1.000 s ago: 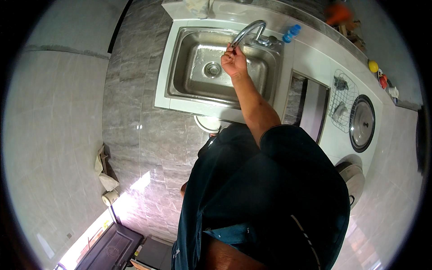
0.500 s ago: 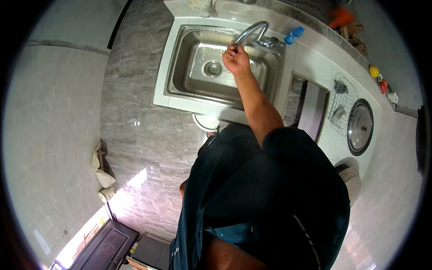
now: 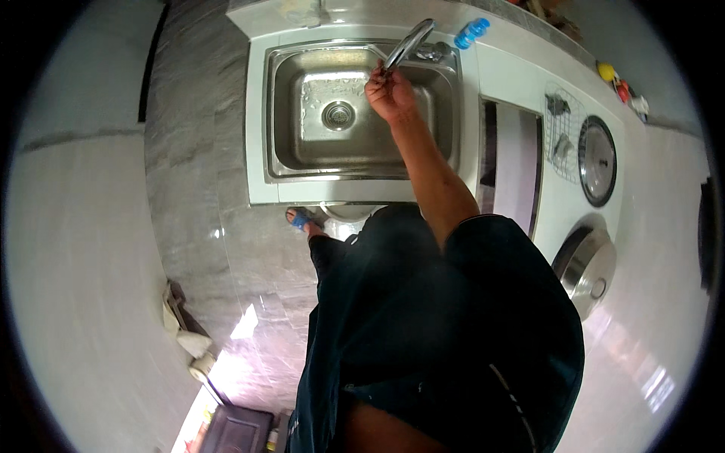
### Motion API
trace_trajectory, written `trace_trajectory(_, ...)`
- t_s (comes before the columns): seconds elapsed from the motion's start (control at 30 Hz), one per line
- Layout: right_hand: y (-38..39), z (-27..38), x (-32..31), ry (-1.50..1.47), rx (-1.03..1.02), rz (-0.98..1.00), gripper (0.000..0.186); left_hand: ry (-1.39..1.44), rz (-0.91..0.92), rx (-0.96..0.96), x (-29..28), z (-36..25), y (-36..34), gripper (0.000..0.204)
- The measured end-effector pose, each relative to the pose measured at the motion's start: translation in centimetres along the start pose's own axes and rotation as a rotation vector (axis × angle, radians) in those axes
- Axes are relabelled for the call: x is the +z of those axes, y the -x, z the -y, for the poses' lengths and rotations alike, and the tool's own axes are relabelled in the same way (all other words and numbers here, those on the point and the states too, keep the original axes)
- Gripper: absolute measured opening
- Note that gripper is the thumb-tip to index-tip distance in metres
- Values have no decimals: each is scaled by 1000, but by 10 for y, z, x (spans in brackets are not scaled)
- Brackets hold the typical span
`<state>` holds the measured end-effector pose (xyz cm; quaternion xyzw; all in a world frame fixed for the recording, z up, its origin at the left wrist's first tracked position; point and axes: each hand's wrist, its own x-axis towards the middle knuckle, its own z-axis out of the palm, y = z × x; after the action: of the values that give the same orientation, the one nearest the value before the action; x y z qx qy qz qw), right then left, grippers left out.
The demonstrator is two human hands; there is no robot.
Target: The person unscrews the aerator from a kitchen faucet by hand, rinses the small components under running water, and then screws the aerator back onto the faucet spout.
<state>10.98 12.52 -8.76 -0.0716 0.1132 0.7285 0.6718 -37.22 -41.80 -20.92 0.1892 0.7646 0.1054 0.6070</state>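
My right hand reaches over the steel sink, its fingers closed around the outlet end of the chrome faucet. The faucet's curved spout rises from the sink's back right corner and comes down to my fingertips. Below and left of the hand lies the round drain, with wet droplets on the basin floor around it. No running water is visible. A blue bottle stands behind the faucet on the right. My left hand is out of sight.
To the right, a rectangular cutout opens in the white counter. Beyond it are a wire rack, a glass lid and a metal pot. A white basin sits below the counter front, near my foot in a blue slipper.
My view has shifted, bringing the slippered foot and more of the metal pot into sight. My right hand stays at the spout's end, and the spout's arch looks straighter from here.
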Motion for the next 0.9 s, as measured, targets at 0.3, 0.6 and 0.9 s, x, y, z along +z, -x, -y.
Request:
trace_trajectory(0.3,13,-17,12,136,-434,-309,42,374,44,-141,-292,-44,-88,37)
trace_trajectory(0.6,-7,-45,15,-49,-620,-241,46,-538,46,160,-499,-113,-64,33)
trace_trajectory(0.9,-21,-64,15,-283,-729,-65,27,-385,-92,305,-524,-177,-91,34)
